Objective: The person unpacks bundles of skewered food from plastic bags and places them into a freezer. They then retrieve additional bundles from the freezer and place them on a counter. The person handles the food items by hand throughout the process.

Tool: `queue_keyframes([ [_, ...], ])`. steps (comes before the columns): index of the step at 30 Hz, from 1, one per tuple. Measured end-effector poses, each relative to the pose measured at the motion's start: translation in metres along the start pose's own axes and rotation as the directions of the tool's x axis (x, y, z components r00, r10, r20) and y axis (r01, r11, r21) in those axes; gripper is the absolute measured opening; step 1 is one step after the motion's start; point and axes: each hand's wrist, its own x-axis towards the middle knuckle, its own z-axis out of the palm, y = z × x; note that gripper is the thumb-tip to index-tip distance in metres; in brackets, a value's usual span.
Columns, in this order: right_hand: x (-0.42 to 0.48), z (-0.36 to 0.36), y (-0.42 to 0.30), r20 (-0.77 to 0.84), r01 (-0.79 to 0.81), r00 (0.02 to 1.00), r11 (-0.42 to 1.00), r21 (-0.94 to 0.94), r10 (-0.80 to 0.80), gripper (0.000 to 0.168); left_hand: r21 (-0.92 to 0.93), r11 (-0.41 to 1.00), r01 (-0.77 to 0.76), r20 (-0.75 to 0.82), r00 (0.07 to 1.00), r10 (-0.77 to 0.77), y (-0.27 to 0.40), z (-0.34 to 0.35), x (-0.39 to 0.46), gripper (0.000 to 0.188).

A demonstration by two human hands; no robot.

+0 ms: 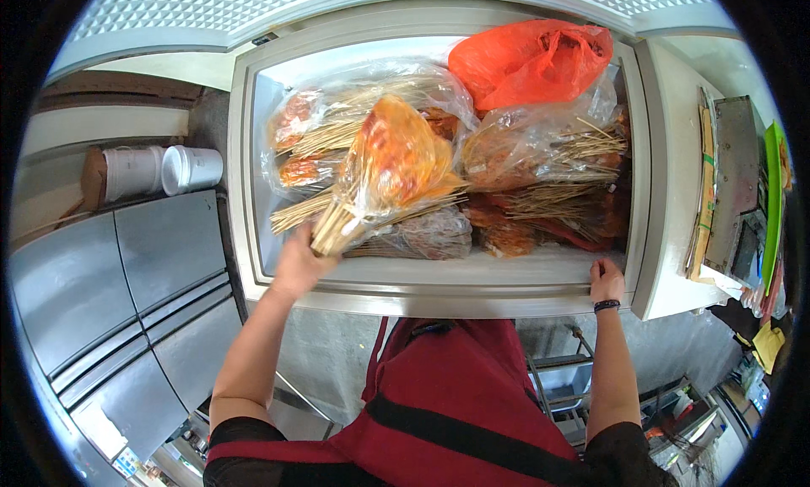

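Note:
Inside a chest freezer point(417, 302), bagged skewers of reddish-orange food lie in layers. My left hand point(304, 259) grips the bamboo stick ends of one skewer bundle point(398, 154), whose food end is wrapped in clear plastic and points away from me. This bundle is tilted above the others at the left of the freezer. My right hand point(607, 279) is curled over the front rim at the right, with no skewers in it. Near that hand are more bagged skewers point(557, 202), their sticks pointing right. Another clear bag of skewers point(373, 98) lies behind the raised bundle.
A red plastic bag point(531, 63) sits at the back right of the freezer. The raised lid point(190, 12) spans the far side. White buckets point(193, 169) and a steel-doored cabinet point(63, 272) stand left. Cardboard point(704, 189) and a metal box point(737, 177) are on the right.

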Motion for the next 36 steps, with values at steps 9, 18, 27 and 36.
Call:
queue_keyframes([
  [9,0.0,0.003,0.004,-0.059,0.021,0.998,0.999,0.031,-0.019,0.017,-0.21,-0.267,0.94,0.684,0.337,0.647,0.044,0.06,-0.024,0.038],
  [18,-0.003,-0.004,-0.002,-0.006,-0.015,1.0,0.996,0.084,0.016,0.018,-0.286,0.141,0.948,0.9,0.215,0.378,0.098,0.074,-0.026,0.033],
  [27,-0.003,-0.002,-0.001,-0.069,0.03,0.997,0.99,0.139,-0.02,0.017,-0.25,0.463,0.85,0.968,0.236,0.089,0.119,0.097,0.024,0.029],
  [36,-0.002,-0.005,0.002,-0.08,0.082,0.994,0.988,0.129,-0.072,0.018,-0.078,0.974,-0.214,0.744,0.638,0.2,0.112,0.263,0.103,0.044],
])
